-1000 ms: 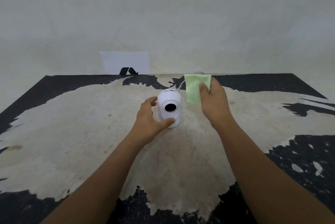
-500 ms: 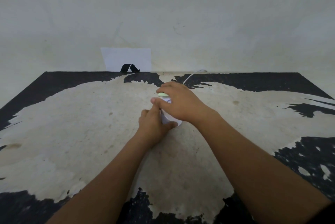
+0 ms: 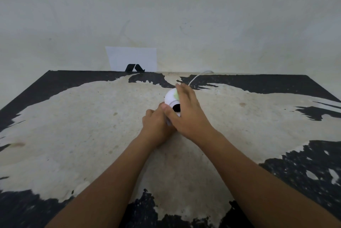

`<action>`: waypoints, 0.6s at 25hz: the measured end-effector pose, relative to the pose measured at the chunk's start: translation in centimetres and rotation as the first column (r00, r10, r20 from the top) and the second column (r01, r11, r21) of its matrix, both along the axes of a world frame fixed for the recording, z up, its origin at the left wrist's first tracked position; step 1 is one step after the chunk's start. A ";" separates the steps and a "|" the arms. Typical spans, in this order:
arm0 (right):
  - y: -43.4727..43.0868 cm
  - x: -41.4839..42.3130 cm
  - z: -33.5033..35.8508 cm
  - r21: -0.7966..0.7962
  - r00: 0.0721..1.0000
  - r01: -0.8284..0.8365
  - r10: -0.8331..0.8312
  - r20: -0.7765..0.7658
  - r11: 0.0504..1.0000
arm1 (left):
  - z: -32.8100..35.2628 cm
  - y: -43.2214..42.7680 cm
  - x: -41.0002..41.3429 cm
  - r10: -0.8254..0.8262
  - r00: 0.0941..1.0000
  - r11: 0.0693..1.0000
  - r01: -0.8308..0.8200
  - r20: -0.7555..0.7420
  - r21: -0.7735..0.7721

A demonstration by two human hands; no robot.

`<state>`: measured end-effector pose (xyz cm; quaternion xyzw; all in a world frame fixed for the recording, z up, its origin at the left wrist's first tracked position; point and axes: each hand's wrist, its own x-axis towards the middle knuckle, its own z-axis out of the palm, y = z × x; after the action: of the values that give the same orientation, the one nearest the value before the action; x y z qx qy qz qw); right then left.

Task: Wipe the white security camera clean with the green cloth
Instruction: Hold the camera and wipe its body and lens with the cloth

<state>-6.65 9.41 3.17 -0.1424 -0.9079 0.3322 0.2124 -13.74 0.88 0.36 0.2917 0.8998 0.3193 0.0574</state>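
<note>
The small white, round-headed plastic security camera (image 3: 171, 102) stands upright near the middle of the worn surface (image 3: 77, 120), whose black coating has peeled to pale beige. Its dark round lens faces the viewer. A thin white cable (image 3: 196, 77) runs from behind it to the far edge, where the surface meets the plain off-white wall (image 3: 184, 15).

The left hand (image 3: 156, 126) is wrapped around the lower body of the camera, its grip closed on the base with the thumb up against the front. The right hand (image 3: 186, 109) lies over the right side of the camera's head, fingers bent around it and pressing the soft green cloth (image 3: 176, 95) to the dome. Only a sliver of green shows beside the fingers; the rest appears to be bunched under the palm, though the blur makes that hard to confirm.

Half a second ago the right hand covered the whole top of the camera and hid the lens. It has since slid to the right, so the white dome and the lens are exposed again. The left hand's hold on the base is unchanged.

A white sheet of paper with a black mark (image 3: 132, 60) leans against the wall at the back.
</note>
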 end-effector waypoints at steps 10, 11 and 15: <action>2.1 -4.1 4.6 0.114 0.950 -0.083 0.044 0.308 0.990 | -1.2 0.1 -0.8 0.000 1.000 1.000 0.000 0.004 -0.012; 2.4 -3.9 4.7 0.001 0.959 -0.046 0.044 0.280 0.999 | -1.2 -0.1 -0.7 -0.014 1.000 1.000 0.013 0.013 0.011; 3.1 -2.2 3.3 -0.401 0.982 0.060 0.018 0.190 0.914 | -1.1 -0.2 -0.6 -0.033 0.999 0.998 0.032 0.023 0.048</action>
<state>-8.82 12.54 6.45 -0.2241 -0.8339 0.4954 0.0945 -14.38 0.66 -0.74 0.3037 0.8864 0.3430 0.0664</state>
